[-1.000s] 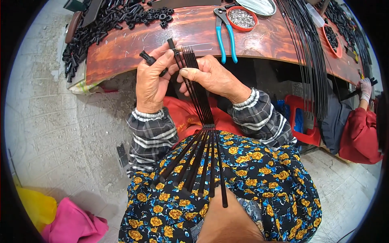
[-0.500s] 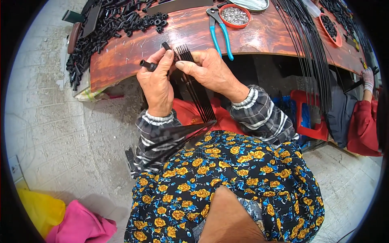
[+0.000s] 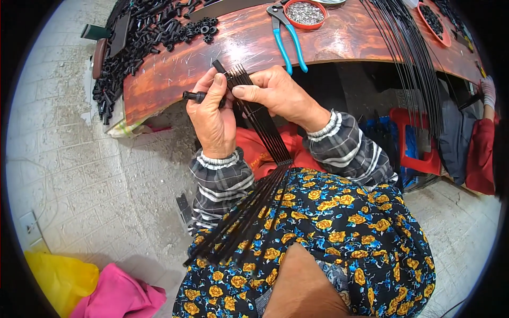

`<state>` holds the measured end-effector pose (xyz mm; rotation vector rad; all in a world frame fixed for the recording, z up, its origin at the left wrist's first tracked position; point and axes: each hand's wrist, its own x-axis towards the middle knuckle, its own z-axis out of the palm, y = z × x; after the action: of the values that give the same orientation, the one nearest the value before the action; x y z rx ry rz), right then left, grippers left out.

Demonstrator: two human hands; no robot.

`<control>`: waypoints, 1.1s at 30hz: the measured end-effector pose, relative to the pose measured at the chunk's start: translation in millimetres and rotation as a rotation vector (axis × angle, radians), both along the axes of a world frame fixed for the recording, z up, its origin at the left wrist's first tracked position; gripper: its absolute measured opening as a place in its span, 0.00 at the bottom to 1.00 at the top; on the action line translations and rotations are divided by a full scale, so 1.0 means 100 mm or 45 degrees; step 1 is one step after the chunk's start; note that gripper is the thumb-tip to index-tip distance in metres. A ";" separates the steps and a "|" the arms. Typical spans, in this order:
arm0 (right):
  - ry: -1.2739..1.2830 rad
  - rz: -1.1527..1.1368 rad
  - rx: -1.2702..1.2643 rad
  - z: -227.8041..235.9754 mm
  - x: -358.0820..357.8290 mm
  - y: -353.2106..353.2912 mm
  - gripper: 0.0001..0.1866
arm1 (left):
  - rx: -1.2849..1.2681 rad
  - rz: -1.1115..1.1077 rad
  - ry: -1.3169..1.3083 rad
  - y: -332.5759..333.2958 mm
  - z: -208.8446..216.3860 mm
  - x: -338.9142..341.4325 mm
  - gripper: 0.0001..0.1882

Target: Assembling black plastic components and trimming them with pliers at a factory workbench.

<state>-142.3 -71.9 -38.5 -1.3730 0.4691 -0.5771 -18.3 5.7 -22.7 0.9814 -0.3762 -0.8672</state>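
Observation:
My right hand point(image 3: 278, 95) is closed around a bundle of thin black jointed rods that look like umbrella ribs point(image 3: 265, 130), its thumb pressed along their upper ends. From there the ribs run down to a row of joints near my lap, then fan out loosely to the lower left. My left hand point(image 3: 213, 111) grips black plastic tubular pieces; the end of one tube point(image 3: 194, 96) sticks out at its left side, and another black tube end point(image 3: 218, 66) rises above the fingertips. Left fingertips and thumb meet at the rib ends, where the exact contact is hidden.
On the wooden table point(image 3: 238, 47) lie heaped black plastic parts point(image 3: 154, 32), blue-handled pliers point(image 3: 289, 40) and a red dish of small metal pieces point(image 3: 306, 14). More black ribs point(image 3: 413, 69) hang over the right edge near a red stool point(image 3: 413, 143). A gloved co-worker's hand point(image 3: 488, 90) is far right.
The loose lower ends of the ribs have swung down and spread across my lap. Both hands stay close together with the same grip; the view has shifted slightly.

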 end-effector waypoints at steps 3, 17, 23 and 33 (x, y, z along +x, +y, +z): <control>-0.054 0.080 0.253 -0.01 -0.01 0.00 0.15 | -0.024 -0.044 0.040 0.03 0.00 0.00 0.13; -0.177 0.084 0.339 -0.02 -0.04 0.02 0.18 | -0.143 -0.240 0.094 0.11 0.03 0.02 0.12; -0.064 0.042 0.222 0.03 -0.08 0.03 0.16 | -0.174 -0.332 0.162 0.11 -0.05 0.08 0.12; -0.159 0.047 0.276 0.03 -0.06 0.04 0.15 | -0.179 -0.194 0.176 0.15 -0.02 0.02 0.15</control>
<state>-148.6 -67.5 -35.2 -1.1297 0.3925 -0.5612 -16.1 20.3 -24.3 0.7655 -0.3915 -1.0264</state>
